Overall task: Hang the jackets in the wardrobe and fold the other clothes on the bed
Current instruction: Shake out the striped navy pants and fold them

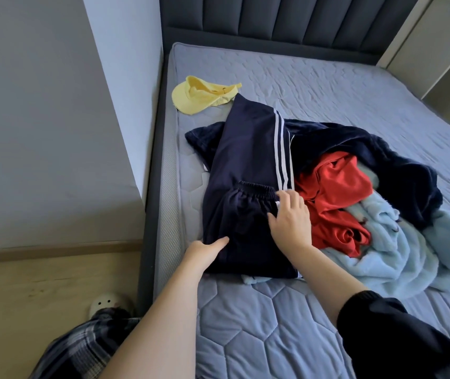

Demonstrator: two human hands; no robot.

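Navy track pants point(248, 170) with white side stripes are laid along the left edge of the mattress point(259, 324), centre-left in the frame, with the elastic waistband doubled back over the legs. The right hand point(290, 218) is pressed flat on the fabric beside the waistband, fingers straight and spread, with nothing clasped. The left hand point(207, 250) is set at the lower left corner of the fold. One digit is seen on top and the rest are covered by cloth, so it cannot be told whether a pinch is made.

The fold could be lost if that corner is lifted while only one side is pinned, as the fabric looks smooth (likely slippery). The pants are partly spread over a dark navy fleece point(368, 149) and a light blue fleece point(382, 250), either of which may be dragged along. The red garment point(335, 192) just beside the right hand might be caught in the next fold. A slide off the mattress edge is also possible.

No wardrobe is in view. It cannot be made out which item in the pile is a jacket. The light blue fleece is cut off at the right edge of the frame.
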